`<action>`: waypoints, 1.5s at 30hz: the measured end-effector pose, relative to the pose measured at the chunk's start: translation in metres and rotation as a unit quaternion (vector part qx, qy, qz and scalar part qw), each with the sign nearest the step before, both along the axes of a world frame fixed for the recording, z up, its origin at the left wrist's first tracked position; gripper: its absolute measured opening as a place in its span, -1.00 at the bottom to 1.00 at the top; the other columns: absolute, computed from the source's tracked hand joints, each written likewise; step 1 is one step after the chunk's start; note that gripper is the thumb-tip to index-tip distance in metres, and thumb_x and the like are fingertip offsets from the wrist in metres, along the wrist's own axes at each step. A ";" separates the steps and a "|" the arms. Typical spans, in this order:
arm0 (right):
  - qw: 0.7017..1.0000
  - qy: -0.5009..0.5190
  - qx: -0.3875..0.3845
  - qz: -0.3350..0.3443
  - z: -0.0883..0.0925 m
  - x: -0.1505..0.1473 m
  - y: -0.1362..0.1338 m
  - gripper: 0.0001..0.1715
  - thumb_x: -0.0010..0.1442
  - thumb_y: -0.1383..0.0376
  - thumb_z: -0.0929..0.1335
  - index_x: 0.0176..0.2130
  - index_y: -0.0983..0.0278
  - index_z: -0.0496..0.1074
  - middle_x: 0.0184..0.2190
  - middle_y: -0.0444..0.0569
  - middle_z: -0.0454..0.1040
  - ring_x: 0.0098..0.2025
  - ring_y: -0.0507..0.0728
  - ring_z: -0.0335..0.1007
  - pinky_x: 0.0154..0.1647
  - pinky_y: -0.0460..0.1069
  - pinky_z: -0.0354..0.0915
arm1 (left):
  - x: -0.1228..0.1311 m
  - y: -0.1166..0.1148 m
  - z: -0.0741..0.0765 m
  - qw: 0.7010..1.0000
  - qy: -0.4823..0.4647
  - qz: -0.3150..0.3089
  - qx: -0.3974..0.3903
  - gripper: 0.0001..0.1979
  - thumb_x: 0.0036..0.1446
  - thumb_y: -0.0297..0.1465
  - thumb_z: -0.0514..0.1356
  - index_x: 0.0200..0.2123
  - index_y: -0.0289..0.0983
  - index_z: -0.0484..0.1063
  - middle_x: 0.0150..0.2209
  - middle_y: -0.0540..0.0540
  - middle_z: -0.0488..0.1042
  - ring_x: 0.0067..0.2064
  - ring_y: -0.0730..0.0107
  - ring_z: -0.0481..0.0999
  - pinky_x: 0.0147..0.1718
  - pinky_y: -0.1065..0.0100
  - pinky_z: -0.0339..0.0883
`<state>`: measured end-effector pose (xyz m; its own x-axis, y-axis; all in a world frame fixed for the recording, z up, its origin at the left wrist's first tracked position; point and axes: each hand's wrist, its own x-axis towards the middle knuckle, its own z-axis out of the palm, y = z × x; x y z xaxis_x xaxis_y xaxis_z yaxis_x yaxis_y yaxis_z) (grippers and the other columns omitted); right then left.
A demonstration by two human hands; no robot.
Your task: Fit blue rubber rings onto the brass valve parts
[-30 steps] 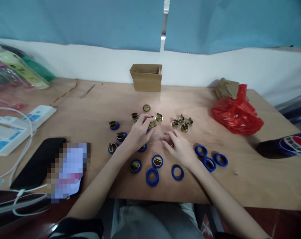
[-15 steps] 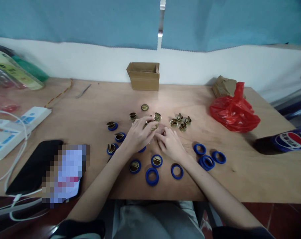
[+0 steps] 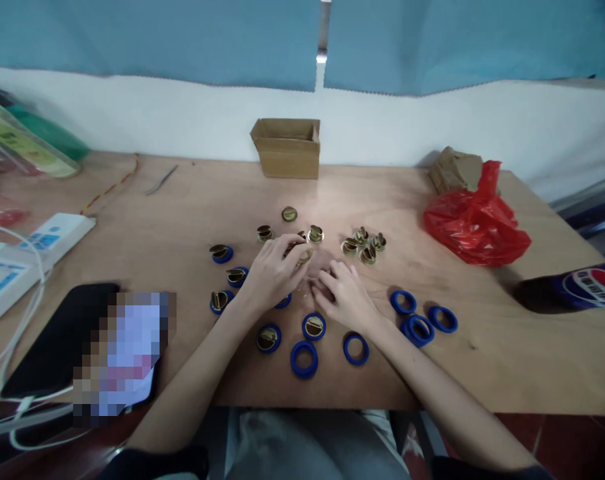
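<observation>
My left hand (image 3: 277, 267) is closed around a round brass piece with a flap (image 3: 306, 256), just above the middle of the table. Beside it, my right hand (image 3: 345, 290) has its fingers curled inward; what they hold, if anything, is hidden. Something clear and shiny shows faintly between the hands. Behind them stand loose brass pieces (image 3: 316, 233), with a small group (image 3: 361, 245) to the right. Nearer me, a brass piece sits in a blue ring (image 3: 314, 326), and another blue ring (image 3: 304, 360) lies with nothing in it. More brass pieces in blue rings (image 3: 221, 253) are left of my left hand.
Several bare blue rings (image 3: 442, 319) lie to the right. A cardboard box (image 3: 290, 160) stands at the wall. On the right are a red plastic bag (image 3: 477, 227) and a cola bottle (image 3: 557, 291). Phones (image 3: 62, 340) and a white power strip (image 3: 37, 257) occupy the left.
My right hand has drawn slightly away from the left, its fingers curling in. The left hand keeps its hold on the brass piece. The view has shifted a little.
</observation>
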<state>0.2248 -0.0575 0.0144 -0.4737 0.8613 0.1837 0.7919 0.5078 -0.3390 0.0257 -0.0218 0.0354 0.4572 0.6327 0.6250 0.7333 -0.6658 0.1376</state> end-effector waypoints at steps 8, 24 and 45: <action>1.000 0.015 -0.001 -0.018 -0.006 -0.011 -0.004 -0.73 0.37 0.11 0.38 -0.08 0.23 0.52 -0.12 0.09 0.45 -0.05 0.29 0.31 -0.04 0.15 0.17 | 0.001 -0.003 0.006 1.000 0.000 -0.001 0.005 -0.77 0.28 -0.53 0.22 -0.01 -0.25 0.42 -0.04 -0.22 0.55 -0.08 0.17 0.56 -0.08 0.18 0.47; 0.995 0.067 -0.054 -0.042 -0.011 -0.015 0.000 -0.82 0.27 0.22 0.46 -0.20 0.23 0.42 -0.12 0.05 0.47 -0.02 0.29 0.36 -0.03 0.13 0.17 | 0.003 -0.006 0.006 1.000 0.012 -0.009 0.000 -0.82 0.27 -0.50 0.24 -0.06 -0.26 0.44 -0.07 -0.22 0.56 -0.11 0.16 0.57 -0.10 0.17 0.49; 0.705 0.618 -0.329 -0.116 0.018 0.012 0.007 -0.55 0.05 0.06 0.59 -0.14 0.17 0.50 -0.38 -0.17 0.54 -0.42 0.05 0.56 -0.39 -0.04 0.50 | 0.009 0.003 -0.007 0.823 -0.432 -0.048 -0.366 -0.74 0.36 -0.20 0.18 -0.04 -0.25 0.45 -0.23 -0.10 0.57 -0.33 0.38 0.59 -0.38 0.37 0.50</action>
<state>0.2371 -0.0501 0.0323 -0.1349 0.9807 -0.1416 -0.2775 -0.1746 -0.9447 0.0349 -0.0186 0.0281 0.1118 0.9713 0.2101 0.0997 -0.2214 0.9701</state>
